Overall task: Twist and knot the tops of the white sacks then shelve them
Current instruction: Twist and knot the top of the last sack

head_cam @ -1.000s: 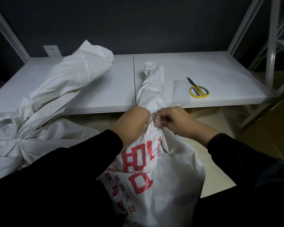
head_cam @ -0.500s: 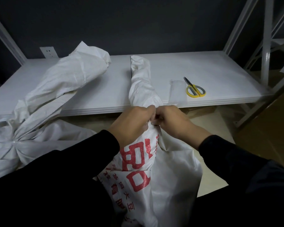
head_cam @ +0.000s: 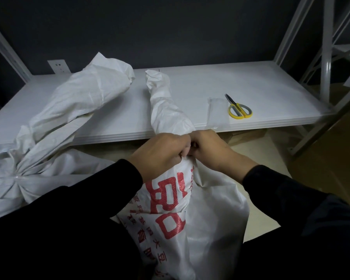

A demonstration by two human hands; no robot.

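White sack, crinkly woven plastic with red print, stands near centre, its twisted rope-like top lying far across the smooth white shelf. Left hand and right hand, fingers curled, pinch its gathered neck.

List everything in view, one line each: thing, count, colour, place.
shelf: one, white, across the middle
printed sack: one, white with red print, front centre, top on the shelf
plain sack: one, white, left, top on the shelf
scissors: one pair, yellow handles, on the shelf, right
clear packet: one, transparent, left of the scissors
wall socket: one, white, dark back wall, left
frame posts: several, white, both sides
left hand: one, grips the printed sack's neck
right hand: one, grips the same neck
sleeves: two, black, bottom
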